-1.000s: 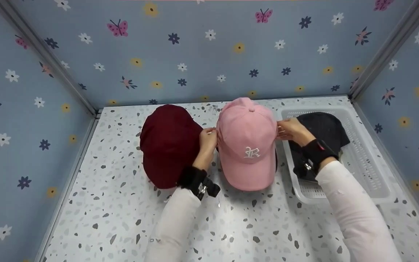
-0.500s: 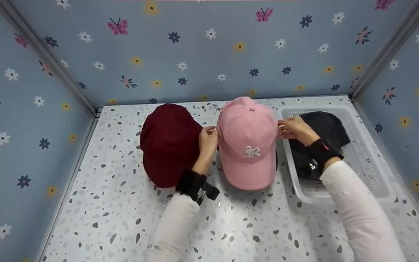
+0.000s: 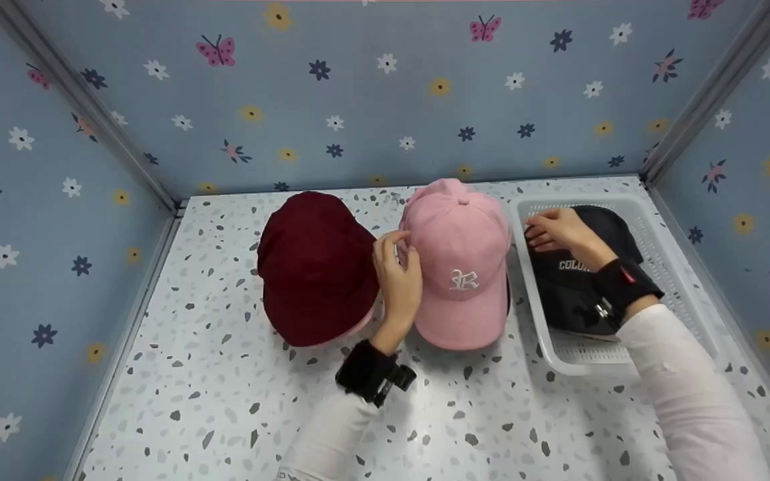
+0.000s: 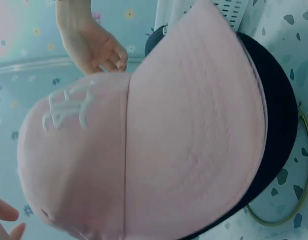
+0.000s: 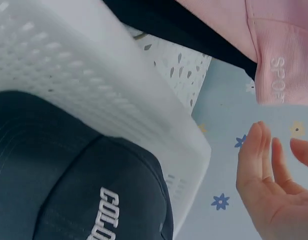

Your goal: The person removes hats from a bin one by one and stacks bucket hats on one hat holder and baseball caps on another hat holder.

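Observation:
A pink cap (image 3: 457, 237) with a white embroidered letter sits mid-table, stacked over a dark cap whose brim (image 4: 280, 120) juts out below it in the left wrist view. My left hand (image 3: 401, 280) is at the pink cap's left side, thumb and fingers apart and holding nothing. To the right, my right hand (image 3: 564, 232) hovers over a black cap (image 3: 562, 294) with white lettering, which lies in a white basket (image 3: 682, 327). Its fingers are loosely bent, and the right wrist view shows them apart from the pink cap.
Left of the pink cap lies a maroon cap (image 3: 311, 267), with a pink edge (image 3: 362, 323) showing beneath its brim. The speckled table (image 3: 224, 401) is bounded by flower-patterned walls (image 3: 385, 93) at the back and both sides.
Both hands have let go of the pink cap's sides. The right hand has moved right over the basket; the left has drawn slightly toward the front. The pink cap stays in place.

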Action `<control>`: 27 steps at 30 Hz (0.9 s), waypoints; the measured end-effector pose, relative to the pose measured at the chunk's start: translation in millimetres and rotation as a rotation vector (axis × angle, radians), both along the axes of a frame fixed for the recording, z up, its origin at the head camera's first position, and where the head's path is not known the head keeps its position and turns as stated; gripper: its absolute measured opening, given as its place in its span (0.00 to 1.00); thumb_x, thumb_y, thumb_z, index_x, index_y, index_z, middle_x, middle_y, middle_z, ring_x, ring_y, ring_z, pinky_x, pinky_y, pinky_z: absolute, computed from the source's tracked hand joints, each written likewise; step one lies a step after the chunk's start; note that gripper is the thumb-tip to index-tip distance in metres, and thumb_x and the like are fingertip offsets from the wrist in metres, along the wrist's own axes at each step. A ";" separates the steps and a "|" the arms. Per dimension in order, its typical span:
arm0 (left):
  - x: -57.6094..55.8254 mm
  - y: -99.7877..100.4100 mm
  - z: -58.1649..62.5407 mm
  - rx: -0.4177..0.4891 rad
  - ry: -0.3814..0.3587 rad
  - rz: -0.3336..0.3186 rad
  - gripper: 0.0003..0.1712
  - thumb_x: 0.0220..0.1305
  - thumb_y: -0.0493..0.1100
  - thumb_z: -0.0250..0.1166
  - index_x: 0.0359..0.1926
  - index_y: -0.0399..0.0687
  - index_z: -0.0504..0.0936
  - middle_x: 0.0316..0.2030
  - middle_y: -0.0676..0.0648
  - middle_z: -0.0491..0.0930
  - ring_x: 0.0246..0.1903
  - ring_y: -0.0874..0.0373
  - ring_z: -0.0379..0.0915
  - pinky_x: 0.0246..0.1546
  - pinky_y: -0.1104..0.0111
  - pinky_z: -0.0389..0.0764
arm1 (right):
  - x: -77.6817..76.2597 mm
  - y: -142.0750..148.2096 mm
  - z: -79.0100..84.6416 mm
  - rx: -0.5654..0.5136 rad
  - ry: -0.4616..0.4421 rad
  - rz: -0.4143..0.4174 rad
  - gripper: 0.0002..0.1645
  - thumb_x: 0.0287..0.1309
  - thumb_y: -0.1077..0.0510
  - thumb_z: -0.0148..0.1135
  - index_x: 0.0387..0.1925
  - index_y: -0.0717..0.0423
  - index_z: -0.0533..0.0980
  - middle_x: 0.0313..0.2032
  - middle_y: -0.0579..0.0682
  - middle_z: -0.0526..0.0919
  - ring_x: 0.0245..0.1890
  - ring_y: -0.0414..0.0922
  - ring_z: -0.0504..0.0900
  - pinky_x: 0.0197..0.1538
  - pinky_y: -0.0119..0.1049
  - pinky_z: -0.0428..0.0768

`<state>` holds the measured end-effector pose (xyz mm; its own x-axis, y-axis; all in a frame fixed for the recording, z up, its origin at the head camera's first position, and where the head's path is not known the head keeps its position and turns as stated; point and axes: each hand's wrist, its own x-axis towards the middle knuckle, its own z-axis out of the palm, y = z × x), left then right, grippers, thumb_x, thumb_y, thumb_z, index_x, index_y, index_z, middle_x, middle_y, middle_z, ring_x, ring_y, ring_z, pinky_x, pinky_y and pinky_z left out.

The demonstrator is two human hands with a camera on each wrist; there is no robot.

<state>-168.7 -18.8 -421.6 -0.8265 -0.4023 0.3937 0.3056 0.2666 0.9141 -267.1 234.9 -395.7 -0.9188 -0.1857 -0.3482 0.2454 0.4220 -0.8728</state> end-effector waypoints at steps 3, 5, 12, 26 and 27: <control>10.1 12.1 0.8 -0.061 0.134 -0.002 0.11 0.56 0.28 0.53 0.41 0.33 0.73 0.46 0.39 0.69 0.49 0.46 0.64 0.53 0.56 0.68 | -0.4 7.4 0.0 0.000 0.031 0.013 0.28 0.66 0.55 0.48 0.56 0.77 0.62 0.37 0.59 0.76 0.29 0.42 0.80 0.36 0.31 0.81; 16.6 20.7 -0.1 -0.134 0.223 -0.005 0.11 0.54 0.27 0.54 0.40 0.33 0.74 0.45 0.39 0.71 0.50 0.48 0.66 0.58 0.54 0.64 | -0.7 12.0 -0.5 0.004 0.054 0.015 0.28 0.65 0.55 0.48 0.55 0.77 0.63 0.36 0.59 0.77 0.28 0.41 0.80 0.35 0.30 0.81; 32.2 52.4 -12.9 -0.297 0.459 -0.116 0.15 0.45 0.21 0.57 0.38 0.32 0.73 0.41 0.38 0.73 0.45 0.49 0.69 0.53 0.61 0.71 | 3.7 29.3 -0.7 0.006 0.181 -0.005 0.25 0.65 0.58 0.48 0.51 0.80 0.64 0.28 0.51 0.80 0.23 0.37 0.80 0.31 0.30 0.81; 51.7 105.3 -44.2 -0.521 0.225 -0.341 0.12 0.53 0.30 0.59 0.41 0.38 0.74 0.40 0.45 0.73 0.43 0.57 0.71 0.49 0.78 0.71 | 4.7 55.4 -8.4 0.044 0.274 -0.079 0.21 0.64 0.62 0.48 0.47 0.81 0.64 0.26 0.53 0.79 0.21 0.37 0.78 0.27 0.28 0.80; 52.4 108.4 -46.2 -0.519 0.197 -0.353 0.12 0.53 0.30 0.59 0.41 0.38 0.74 0.40 0.46 0.73 0.43 0.58 0.71 0.50 0.78 0.71 | 5.1 56.6 -8.6 0.039 0.282 -0.085 0.21 0.64 0.62 0.48 0.47 0.81 0.64 0.26 0.53 0.79 0.21 0.37 0.78 0.27 0.28 0.80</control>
